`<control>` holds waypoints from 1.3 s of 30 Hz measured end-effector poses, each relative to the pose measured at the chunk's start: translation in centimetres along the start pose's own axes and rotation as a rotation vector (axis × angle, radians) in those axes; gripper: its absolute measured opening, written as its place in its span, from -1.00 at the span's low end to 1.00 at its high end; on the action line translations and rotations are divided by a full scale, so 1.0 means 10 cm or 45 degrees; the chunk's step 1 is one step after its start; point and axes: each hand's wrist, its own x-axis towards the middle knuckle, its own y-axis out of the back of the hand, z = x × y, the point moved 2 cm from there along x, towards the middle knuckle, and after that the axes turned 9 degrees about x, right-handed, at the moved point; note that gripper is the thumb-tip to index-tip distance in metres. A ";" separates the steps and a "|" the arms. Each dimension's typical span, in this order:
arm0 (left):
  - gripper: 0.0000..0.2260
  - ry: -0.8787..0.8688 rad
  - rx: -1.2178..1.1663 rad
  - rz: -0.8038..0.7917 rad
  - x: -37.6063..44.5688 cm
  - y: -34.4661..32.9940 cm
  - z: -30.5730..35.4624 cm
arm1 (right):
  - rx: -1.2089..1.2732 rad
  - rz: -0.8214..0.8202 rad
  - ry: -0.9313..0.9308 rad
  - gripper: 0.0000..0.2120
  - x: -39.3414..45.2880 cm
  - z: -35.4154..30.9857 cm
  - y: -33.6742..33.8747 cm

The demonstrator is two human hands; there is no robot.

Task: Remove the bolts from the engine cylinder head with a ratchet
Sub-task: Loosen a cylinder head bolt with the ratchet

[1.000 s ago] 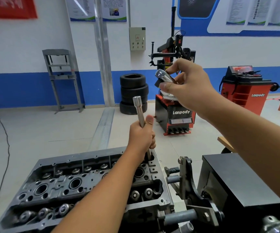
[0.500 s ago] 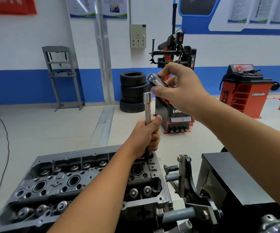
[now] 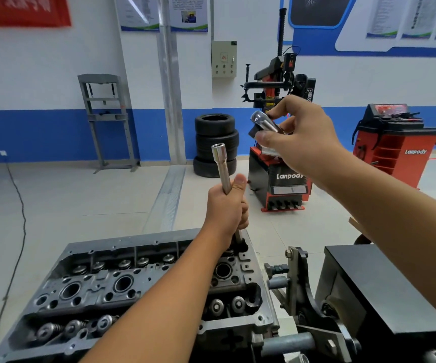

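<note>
Left hand [image 3: 228, 205] wrapped in a fist round the long extension bar [image 3: 224, 170]; thumb laid up along the shaft. Bar near upright, tipped slightly left at the top, open square drive end uppermost, lower end entering a bolt recess at the far right corner of the cylinder head [image 3: 122, 286]. Socket and bolt hidden below the fist; seating not visible.

Right hand [image 3: 302, 137] raised up and right of the bar top, clear of it, fingers and thumb pinching the ratchet [image 3: 264, 124] by its chrome head. Handle mostly concealed behind the palm; drive square not discernible.

Step in hand, as judged: coupling of ratchet to extension. Bar best kept plumb over the bolt, with downward pressure from the left fist to hold the socket home. Ratchet head to be brought directly above the open end, drive square aligned with the recess, then pressed straight down until fully engaged. Direction lever to be checked for loosening before any pull. Likely faults: skewed entry, partial engagement, bar leaning under load and rounding the bolt head.

Cylinder head lying cam side up, clamped at its right end to an engine stand bracket [image 3: 303, 292]; valve springs and spark plug wells exposed. Beyond, on the workshop floor: stacked tyres [image 3: 215, 145], tyre changer [image 3: 279, 163], red wheel balancer [image 3: 400, 148].
</note>
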 end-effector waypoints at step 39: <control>-0.52 -0.071 -0.163 -0.037 -0.09 0.07 -0.07 | 0.008 -0.010 -0.029 -0.77 -0.08 0.00 -0.13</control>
